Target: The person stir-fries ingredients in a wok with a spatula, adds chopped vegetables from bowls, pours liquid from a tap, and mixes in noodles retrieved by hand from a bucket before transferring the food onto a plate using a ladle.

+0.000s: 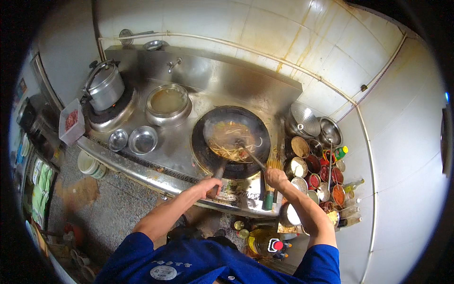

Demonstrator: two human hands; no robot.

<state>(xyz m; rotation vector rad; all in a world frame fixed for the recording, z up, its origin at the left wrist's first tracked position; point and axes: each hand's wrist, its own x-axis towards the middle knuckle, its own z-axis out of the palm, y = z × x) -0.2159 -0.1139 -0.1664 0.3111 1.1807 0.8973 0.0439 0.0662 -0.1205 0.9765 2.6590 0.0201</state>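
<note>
A black wok (232, 115) sits over the right burner of a stainless steel stove, and noodles with vegetables in broth (230, 140) steam inside it. My left hand (209, 186) is closed around the wok's handle (219, 173) at the front. In my right hand (276, 177) is the handle of a cooking ladle (254, 159), whose head is down among the food and hidden by it. A bamboo wok brush (268, 200) with a green handle lies just below my right hand.
Left of the wok are a round pot of liquid (167, 101), two metal bowls (143, 140) and a pressure cooker (105, 85). A plastic tub of meat (71, 122) stands at the left edge. Seasoning bowls (299, 167), bottles and a colander (303, 119) crowd the right. An oil jug (260, 241) stands below.
</note>
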